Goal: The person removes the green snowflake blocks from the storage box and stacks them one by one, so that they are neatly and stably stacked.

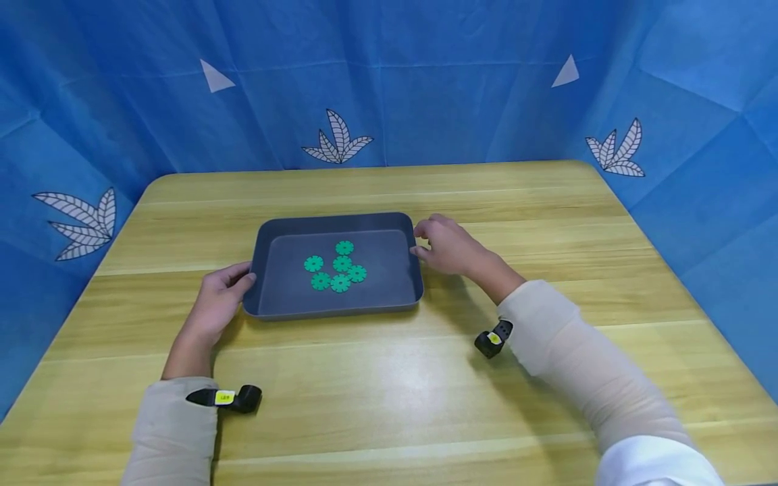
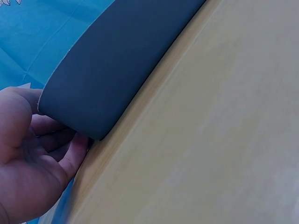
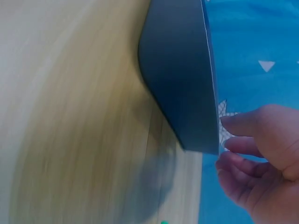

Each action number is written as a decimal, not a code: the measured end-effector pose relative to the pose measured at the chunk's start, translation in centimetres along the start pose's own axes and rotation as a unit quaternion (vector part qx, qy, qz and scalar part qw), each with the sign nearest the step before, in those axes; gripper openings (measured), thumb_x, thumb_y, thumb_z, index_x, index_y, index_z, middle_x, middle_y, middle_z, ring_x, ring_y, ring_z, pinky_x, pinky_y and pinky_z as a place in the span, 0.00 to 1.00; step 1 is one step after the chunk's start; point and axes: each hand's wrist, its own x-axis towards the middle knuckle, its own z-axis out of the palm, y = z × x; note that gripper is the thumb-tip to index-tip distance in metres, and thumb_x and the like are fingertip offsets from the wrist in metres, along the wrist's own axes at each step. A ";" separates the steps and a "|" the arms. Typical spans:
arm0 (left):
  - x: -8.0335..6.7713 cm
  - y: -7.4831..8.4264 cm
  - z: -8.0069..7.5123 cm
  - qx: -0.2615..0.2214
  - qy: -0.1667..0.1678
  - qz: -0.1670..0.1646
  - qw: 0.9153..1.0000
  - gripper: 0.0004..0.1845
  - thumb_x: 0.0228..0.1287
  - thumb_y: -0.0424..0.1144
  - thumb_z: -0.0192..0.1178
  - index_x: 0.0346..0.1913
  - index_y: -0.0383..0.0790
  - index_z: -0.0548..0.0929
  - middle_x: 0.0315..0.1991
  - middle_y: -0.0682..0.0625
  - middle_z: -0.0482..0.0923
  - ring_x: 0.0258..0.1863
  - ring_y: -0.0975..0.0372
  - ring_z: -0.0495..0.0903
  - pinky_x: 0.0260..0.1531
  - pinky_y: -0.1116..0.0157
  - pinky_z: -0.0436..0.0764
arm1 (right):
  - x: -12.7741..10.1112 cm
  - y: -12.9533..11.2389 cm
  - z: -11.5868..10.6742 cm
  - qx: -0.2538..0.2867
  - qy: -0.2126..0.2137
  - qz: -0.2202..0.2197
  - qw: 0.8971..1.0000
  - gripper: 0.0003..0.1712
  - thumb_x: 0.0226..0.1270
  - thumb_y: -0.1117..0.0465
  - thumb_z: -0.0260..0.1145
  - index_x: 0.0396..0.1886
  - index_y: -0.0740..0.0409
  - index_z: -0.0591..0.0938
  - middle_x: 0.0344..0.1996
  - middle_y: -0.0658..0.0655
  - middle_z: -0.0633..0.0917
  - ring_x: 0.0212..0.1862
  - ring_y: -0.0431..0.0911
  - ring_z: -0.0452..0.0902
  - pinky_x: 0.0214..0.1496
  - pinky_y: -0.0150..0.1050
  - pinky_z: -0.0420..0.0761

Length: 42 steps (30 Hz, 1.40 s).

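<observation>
**Hands at either end of the grey tray**

Both hands sit at the short ends of the grey tray (image 1: pixel 270 297), which lies flat near the middle of the wooden table (image 1: pixel 389 405). At the tray's left end the left hand (image 1: pixel 217 304) touches the near corner, fingertips against the outer wall; the left wrist view shows its fingers (image 2: pixel 63 151) loosely curled beside and under that rounded corner, the thumb up by the rim, not clamped around it. At the tray's right end the right hand (image 1: pixel 446 244) has relaxed fingers reaching the far corner; the right wrist view shows the fingertips (image 3: pixel 238 123) just at the rim edge, and whether they press it I cannot tell.

Inside the tray six green gear-shaped discs (image 1: pixel 337 266) lie in a loose cluster on the floor, apart from every wall. Bare tabletop spreads wide in front of the tray and to its right; behind it a narrower strip of wood runs to the table's far edge, where the blue leaf-print backdrop (image 1: pixel 389 81) rises
</observation>
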 end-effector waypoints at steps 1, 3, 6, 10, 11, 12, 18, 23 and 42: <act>0.0 0.0 0.0 0.001 0.000 0.000 1.000 0.24 0.72 0.41 0.43 0.62 0.26 0.66 0.57 0.34 0.70 0.42 0.76 0.73 0.39 0.83 0.75 | 0.1 -0.3 0.1 0.001 0.001 -0.002 1.000 0.21 0.63 0.57 0.62 0.50 0.68 0.77 0.45 0.62 0.78 0.47 0.52 0.72 0.51 0.45 0.75; 0.0 0.0 0.0 0.003 0.001 0.000 1.000 0.24 0.72 0.41 0.44 0.62 0.26 0.66 0.58 0.34 0.70 0.42 0.76 0.73 0.39 0.83 0.74 | 0.2 -0.8 0.1 0.005 -0.002 -0.003 1.000 0.21 0.63 0.57 0.62 0.50 0.68 0.77 0.45 0.62 0.78 0.47 0.51 0.71 0.51 0.45 0.75; 0.0 -0.1 0.0 0.009 0.003 -0.002 1.000 0.24 0.72 0.41 0.44 0.62 0.26 0.67 0.58 0.34 0.70 0.43 0.75 0.73 0.39 0.84 0.74 | 0.3 -1.6 0.4 0.005 -0.005 -0.003 1.000 0.22 0.62 0.56 0.63 0.51 0.67 0.77 0.46 0.62 0.77 0.47 0.51 0.71 0.51 0.44 0.76; 0.0 -0.1 0.0 0.018 0.003 -0.005 1.000 0.25 0.72 0.42 0.43 0.63 0.27 0.67 0.59 0.35 0.69 0.49 0.68 0.72 0.41 0.84 0.72 | 0.6 -2.4 0.8 0.002 -0.008 -0.012 1.000 0.23 0.62 0.55 0.63 0.51 0.67 0.77 0.47 0.61 0.77 0.48 0.51 0.71 0.52 0.44 0.76; 0.0 0.0 0.0 0.020 0.003 -0.006 1.000 0.25 0.72 0.43 0.43 0.63 0.27 0.67 0.60 0.36 0.69 0.51 0.66 0.72 0.41 0.84 0.72 | 0.6 -2.6 0.9 0.002 -0.010 -0.016 1.000 0.23 0.62 0.55 0.63 0.51 0.66 0.77 0.47 0.61 0.77 0.48 0.51 0.71 0.52 0.43 0.76; 0.0 0.0 0.0 0.023 0.003 -0.007 1.000 0.25 0.72 0.43 0.43 0.63 0.28 0.66 0.60 0.36 0.69 0.52 0.63 0.71 0.42 0.85 0.72 | 0.7 -2.8 1.1 0.002 -0.011 -0.022 1.000 0.23 0.62 0.55 0.63 0.51 0.67 0.77 0.47 0.61 0.77 0.47 0.51 0.71 0.52 0.43 0.76; 0.0 -0.1 0.0 0.024 0.002 -0.009 1.000 0.25 0.72 0.44 0.43 0.63 0.28 0.66 0.60 0.36 0.69 0.54 0.60 0.71 0.41 0.84 0.72 | 1.3 -4.0 1.9 0.002 -0.029 -0.043 0.999 0.22 0.62 0.56 0.63 0.51 0.66 0.77 0.48 0.60 0.78 0.48 0.50 0.71 0.55 0.41 0.75; 0.0 -0.2 0.0 0.020 0.003 -0.004 1.000 0.25 0.72 0.43 0.43 0.63 0.28 0.66 0.59 0.36 0.69 0.50 0.65 0.72 0.41 0.84 0.72 | 1.9 -4.8 2.7 0.003 -0.049 -0.045 0.998 0.22 0.63 0.56 0.62 0.52 0.65 0.77 0.52 0.58 0.79 0.57 0.51 0.69 0.61 0.42 0.72; 0.0 -0.2 0.1 0.009 0.004 -0.001 1.000 0.25 0.72 0.42 0.43 0.63 0.27 0.67 0.58 0.35 0.70 0.45 0.71 0.73 0.40 0.84 0.73 | 3.2 -6.7 4.9 0.006 -0.083 -0.052 0.995 0.15 0.64 0.56 0.62 0.47 0.59 0.80 0.42 0.55 0.79 0.51 0.48 0.69 0.47 0.40 0.74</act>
